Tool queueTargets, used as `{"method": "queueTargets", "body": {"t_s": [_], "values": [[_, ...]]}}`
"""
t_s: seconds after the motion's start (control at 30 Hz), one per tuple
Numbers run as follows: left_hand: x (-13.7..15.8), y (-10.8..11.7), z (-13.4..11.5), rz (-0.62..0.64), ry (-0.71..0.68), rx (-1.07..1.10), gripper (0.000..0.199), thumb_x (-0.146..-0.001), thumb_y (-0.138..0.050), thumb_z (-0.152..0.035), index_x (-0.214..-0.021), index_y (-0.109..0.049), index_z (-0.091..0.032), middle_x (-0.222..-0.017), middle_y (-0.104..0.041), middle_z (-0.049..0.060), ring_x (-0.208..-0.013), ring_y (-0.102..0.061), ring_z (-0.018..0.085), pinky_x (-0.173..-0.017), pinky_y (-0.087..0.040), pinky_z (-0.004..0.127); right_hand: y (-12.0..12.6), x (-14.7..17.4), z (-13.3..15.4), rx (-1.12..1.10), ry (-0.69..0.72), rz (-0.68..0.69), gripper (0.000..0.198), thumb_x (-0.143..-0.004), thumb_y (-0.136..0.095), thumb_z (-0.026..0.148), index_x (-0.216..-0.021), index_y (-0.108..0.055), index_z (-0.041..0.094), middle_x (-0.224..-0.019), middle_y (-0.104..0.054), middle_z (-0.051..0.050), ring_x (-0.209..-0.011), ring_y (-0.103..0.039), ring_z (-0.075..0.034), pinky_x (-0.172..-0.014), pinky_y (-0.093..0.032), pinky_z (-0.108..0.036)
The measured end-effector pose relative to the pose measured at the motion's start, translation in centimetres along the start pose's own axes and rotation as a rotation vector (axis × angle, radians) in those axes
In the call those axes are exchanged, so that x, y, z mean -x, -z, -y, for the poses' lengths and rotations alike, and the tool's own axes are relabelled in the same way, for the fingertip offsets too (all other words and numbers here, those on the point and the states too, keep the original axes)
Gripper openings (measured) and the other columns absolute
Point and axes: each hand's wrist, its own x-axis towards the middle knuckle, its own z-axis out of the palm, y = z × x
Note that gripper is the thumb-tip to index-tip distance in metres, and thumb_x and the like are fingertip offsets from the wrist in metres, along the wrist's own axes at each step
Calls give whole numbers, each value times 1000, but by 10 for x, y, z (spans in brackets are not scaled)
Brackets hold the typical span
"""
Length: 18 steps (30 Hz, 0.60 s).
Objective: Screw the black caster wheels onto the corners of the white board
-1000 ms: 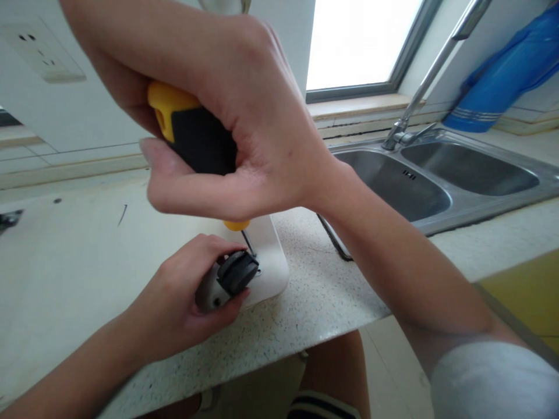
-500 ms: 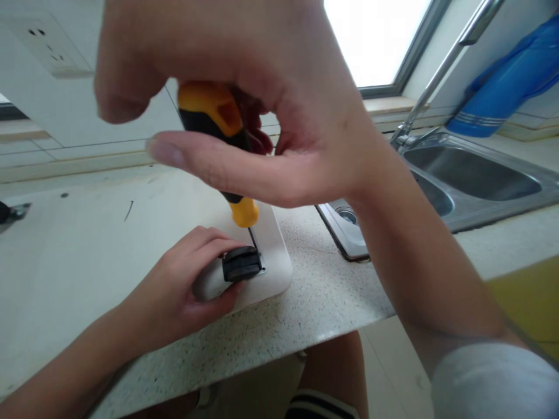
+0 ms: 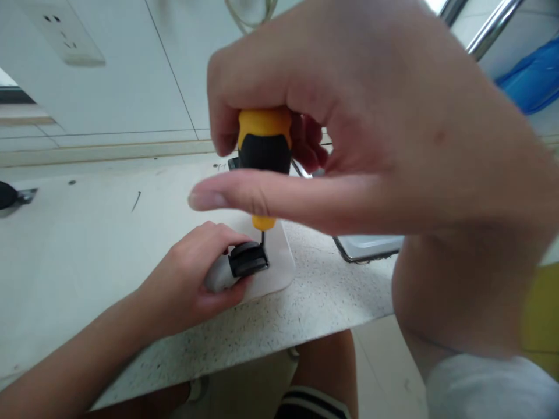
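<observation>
My right hand is closed around a screwdriver with a yellow and black handle. The index finger curls over the handle's far side, and the thumb lies across its near side. The shaft points down beside a black caster, where its tip is hard to make out. My left hand grips the caster around a pale grey rounded part, fingers behind and thumb in front. Under the caster is the rounded corner of a white board; a small metal plate shows at the caster's base.
Another black caster with a metal plate sits at the board's far left. A thin dark screw-like piece lies on the board. The speckled counter ends at its front edge above my legs. A wall socket is at upper left.
My right hand has turned, and its index finger has gone from stretched out to curled around the handle. The screwdriver stands more upright. My left hand keeps its grip on the caster.
</observation>
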Motion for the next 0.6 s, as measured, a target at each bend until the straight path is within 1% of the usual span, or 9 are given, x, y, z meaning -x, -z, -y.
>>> {"method": "queueTargets", "body": {"t_s": [0.07, 0.13, 0.2, 0.27, 0.33, 0.4, 0.47, 0.53, 0.6], "values": [[-1, 0, -1, 16, -7, -10, 28, -96, -75, -37, -122, -72, -28, -109, -82, 4, -99, -77, 28, -90, -63, 42, 13, 2, 3, 5, -82, -84, 95, -107, 5, 69, -79, -74, 26, -76, -68, 7, -94, -72, -16, -71, -54, -28], [-2, 0, -1, 22, -8, -19, 26, -96, -74, -36, -120, -72, -27, -106, -81, 3, -97, -76, 27, -91, -62, 41, 23, 4, 4, -54, -106, -76, 99, -106, 11, 63, -77, -74, 25, -77, -67, 8, -84, -70, -10, -67, -50, -24], [-2, 0, -1, 3, -12, -30, 27, -94, -75, -34, -120, -72, -27, -110, -81, 4, -99, -76, 27, -92, -62, 42, 27, 5, 5, -165, -126, -15, 100, -106, 15, 59, -77, -75, 24, -77, -65, 6, -83, -70, -7, -62, -48, -18], [-2, -1, 0, -20, -30, -41, 27, -93, -75, -33, -120, -71, -27, -113, -81, 4, -102, -76, 29, -91, -62, 42, 22, 5, 6, -202, -183, -10, 93, -110, 8, 58, -82, -75, 26, -74, -62, 4, -87, -72, -9, -61, -49, -17], [-2, -1, 0, -24, -61, -48, 25, -95, -74, -34, -119, -71, -27, -108, -80, 4, -98, -76, 28, -88, -61, 41, 12, 5, 5, -108, -200, -49, 78, -114, -8, 58, -89, -75, 28, -73, -63, 4, -89, -71, -13, -67, -54, -21], [-2, -1, 0, -31, -86, -59, 23, -96, -74, -34, -118, -71, -27, -104, -79, 4, -93, -74, 27, -84, -59, 40, 3, 4, 4, 56, -124, -65, 66, -114, -17, 55, -95, -75, 29, -77, -65, 7, -88, -69, -14, -78, -58, -24], [-2, -2, 0, -36, -88, -64, 24, -96, -74, -32, -119, -71, -26, -105, -78, 4, -94, -74, 27, -84, -58, 40, -1, 2, 1, 197, -59, -35, 63, -114, -17, 54, -95, -73, 29, -85, -66, 7, -93, -70, -15, -86, -60, -27], [-2, -2, 0, -32, -72, -60, 26, -95, -75, -30, -120, -71, -25, -108, -78, 5, -98, -74, 27, -88, -58, 40, -2, 1, -1, 294, -86, -23, 61, -115, -21, 56, -91, -69, 27, -87, -67, 5, -101, -72, -19, -91, -62, -31], [-2, -3, -1, -33, -74, -62, 26, -95, -75, -30, -120, -70, -25, -108, -78, 6, -98, -73, 27, -88, -57, 41, 0, 2, -5, 318, -142, -5, 58, -116, -25, 56, -93, -69, 24, -89, -68, 3, -102, -70, -20, -92, -61, -34]]}}
